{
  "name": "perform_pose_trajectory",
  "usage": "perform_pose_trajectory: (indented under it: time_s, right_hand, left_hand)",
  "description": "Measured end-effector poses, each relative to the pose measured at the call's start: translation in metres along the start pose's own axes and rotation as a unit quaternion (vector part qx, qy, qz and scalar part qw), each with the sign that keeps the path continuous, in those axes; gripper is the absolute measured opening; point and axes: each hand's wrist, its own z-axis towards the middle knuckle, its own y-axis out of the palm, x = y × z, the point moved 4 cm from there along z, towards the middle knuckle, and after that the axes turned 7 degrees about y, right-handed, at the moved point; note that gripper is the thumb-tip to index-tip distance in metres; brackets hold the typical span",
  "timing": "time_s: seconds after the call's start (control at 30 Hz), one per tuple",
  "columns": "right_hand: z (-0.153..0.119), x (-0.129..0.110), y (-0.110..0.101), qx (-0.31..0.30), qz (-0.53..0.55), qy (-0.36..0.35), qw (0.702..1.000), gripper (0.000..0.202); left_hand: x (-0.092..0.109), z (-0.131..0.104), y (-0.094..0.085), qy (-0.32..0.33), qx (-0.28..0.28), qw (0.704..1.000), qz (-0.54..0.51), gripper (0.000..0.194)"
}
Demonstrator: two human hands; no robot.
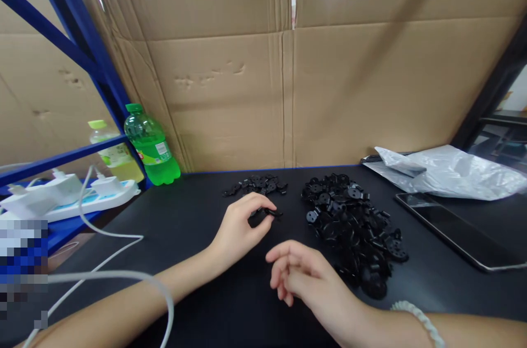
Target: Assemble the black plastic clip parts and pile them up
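Between thumb and fingers, my left hand [241,230] pinches a small black plastic part [263,212], low over the dark table. A small pile of black plastic parts [263,184] lies just beyond that hand. My right hand [302,276] is held with its fingers loosely curled and apart, and I see nothing in it. Right beside it spreads a larger heap of black plastic parts [349,227], some round with small holes. The exact kind of part cannot be made out.
A green soda bottle [150,145] and a yellowish drink bottle [117,156] stand at the left. Near them lies a power strip [99,200] with chargers and a white cable [111,235]. At right are a tablet-like device [457,227] and a plastic bag [453,169]. Cardboard [230,90] walls the back.
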Motion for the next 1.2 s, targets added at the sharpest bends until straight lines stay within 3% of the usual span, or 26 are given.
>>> perform_pose_trajectory:
  time_s: [0.27, 0.47, 0.67, 0.77, 0.9, 1.03, 1.2]
  right_hand:
    - [0.005, 0.008, -0.008, 0.043, 0.206, 0.084, 0.974, 0.058]
    - [0.005, 0.010, -0.008, 0.020, 0.227, 0.062, 0.972, 0.041]
    - [0.006, 0.012, -0.009, 0.010, 0.263, 0.072, 0.962, 0.039]
    - [0.003, 0.011, -0.008, -0.001, 0.258, 0.079, 0.963, 0.038]
    - [0.001, 0.011, -0.005, -0.020, 0.230, 0.098, 0.968, 0.040]
    - [0.002, 0.014, -0.002, -0.049, 0.194, 0.089, 0.976, 0.056]
    - [0.000, 0.019, -0.001, -0.069, 0.131, 0.049, 0.988, 0.059]
  left_hand:
    - [0.003, -0.007, -0.003, -0.023, 0.025, 0.997, -0.063, 0.018]
    - [0.041, -0.012, -0.008, -0.020, -0.048, 0.983, -0.175, 0.028]
    - [0.050, -0.027, 0.002, -0.107, -0.019, 0.948, -0.300, 0.043]
    - [0.047, -0.032, 0.006, -0.124, 0.005, 0.941, -0.314, 0.038]
    - [0.048, -0.033, 0.002, -0.098, 0.016, 0.961, -0.259, 0.028]
    - [0.054, -0.032, -0.001, -0.061, 0.005, 0.971, -0.230, 0.035]
    - [0.063, -0.027, -0.004, -0.016, 0.002, 0.966, -0.258, 0.036]
